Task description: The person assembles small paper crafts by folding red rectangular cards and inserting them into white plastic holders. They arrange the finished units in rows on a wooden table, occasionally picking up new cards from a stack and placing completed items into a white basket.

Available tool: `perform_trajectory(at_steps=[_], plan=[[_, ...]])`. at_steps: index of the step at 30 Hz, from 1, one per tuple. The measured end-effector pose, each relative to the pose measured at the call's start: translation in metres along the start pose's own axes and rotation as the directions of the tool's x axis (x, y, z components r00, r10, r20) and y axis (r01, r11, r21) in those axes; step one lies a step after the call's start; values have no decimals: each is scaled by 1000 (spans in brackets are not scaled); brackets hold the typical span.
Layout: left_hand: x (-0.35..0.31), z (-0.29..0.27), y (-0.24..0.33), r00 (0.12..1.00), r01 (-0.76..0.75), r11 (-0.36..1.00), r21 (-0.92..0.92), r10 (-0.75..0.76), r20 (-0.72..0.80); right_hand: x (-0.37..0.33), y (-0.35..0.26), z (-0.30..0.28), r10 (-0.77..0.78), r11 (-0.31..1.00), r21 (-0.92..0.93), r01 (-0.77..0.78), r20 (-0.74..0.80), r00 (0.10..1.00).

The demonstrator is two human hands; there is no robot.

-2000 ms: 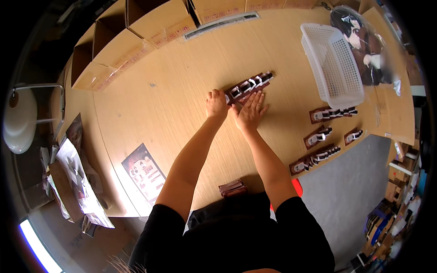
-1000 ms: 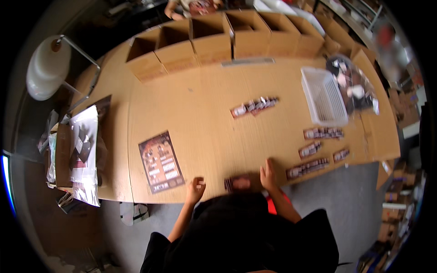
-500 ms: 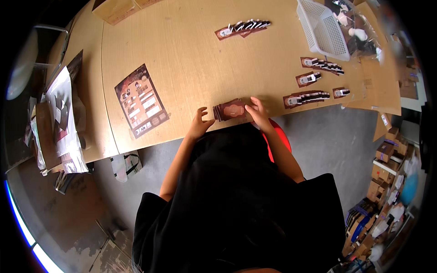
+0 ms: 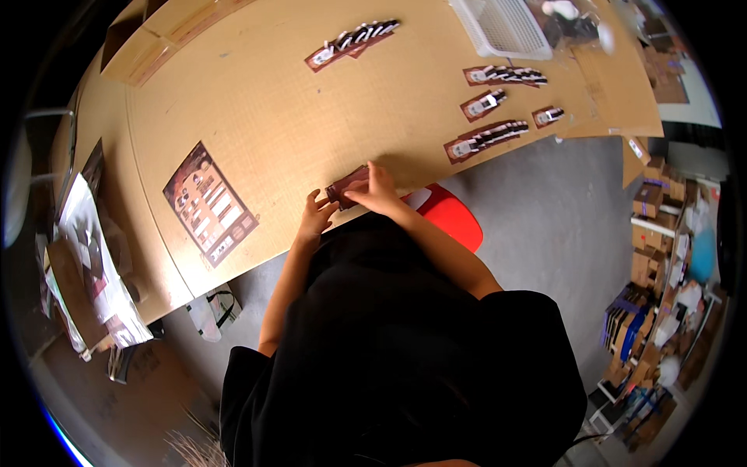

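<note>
A small stack of dark red printed cards point(image 4: 348, 184) lies by the table's near edge, in front of my body. My right hand point(image 4: 380, 192) is closed over its right end, thumb across the top card and fingers along the far edge. At the stack's left end is my left hand point(image 4: 313, 220), thumb and fingers parted; whether its fingertips touch the cards I cannot tell. Left of my hands a large printed sheet point(image 4: 212, 204) in dark red and tan lies flat.
Overlapping rows of small cards with black-and-white pieces lie at the far middle point(image 4: 352, 44) and right point(image 4: 486, 140). A white plastic basket point(image 4: 504, 29) stands at the far right. Packaging point(image 4: 97, 261) lies on the left; a red stool point(image 4: 447, 219) is below the near edge.
The view has shifted and turned. My right hand has moved further over the cards, its thumb now across the top. My left hand has come closer to the stack's left end.
</note>
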State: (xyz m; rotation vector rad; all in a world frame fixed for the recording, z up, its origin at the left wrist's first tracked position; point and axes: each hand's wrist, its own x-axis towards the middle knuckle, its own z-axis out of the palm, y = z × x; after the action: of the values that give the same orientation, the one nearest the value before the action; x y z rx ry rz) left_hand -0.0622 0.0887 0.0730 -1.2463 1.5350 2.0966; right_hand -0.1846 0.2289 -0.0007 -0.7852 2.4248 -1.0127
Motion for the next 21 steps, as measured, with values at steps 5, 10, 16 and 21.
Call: perform_trajectory(at_steps=[5, 10, 16, 21], plan=[[5, -4, 2, 999, 32, 999, -30, -32, 0, -3, -16, -11, 75, 982, 172, -81, 38, 996], [15, -7, -1, 990, 1, 996, -86, -13, -138, -16, 7, -48, 245, 822, 544, -167, -72, 967], [22, 33, 38, 746, -433, 749, 502, 610, -267, -58, 131, -139, 396, 918, 282, -279, -628, 670], [46, 106, 80, 685, -523, 315, 792, 708, 171, -59, 218, -222, 657, 746, 569, -346, -544, 522]])
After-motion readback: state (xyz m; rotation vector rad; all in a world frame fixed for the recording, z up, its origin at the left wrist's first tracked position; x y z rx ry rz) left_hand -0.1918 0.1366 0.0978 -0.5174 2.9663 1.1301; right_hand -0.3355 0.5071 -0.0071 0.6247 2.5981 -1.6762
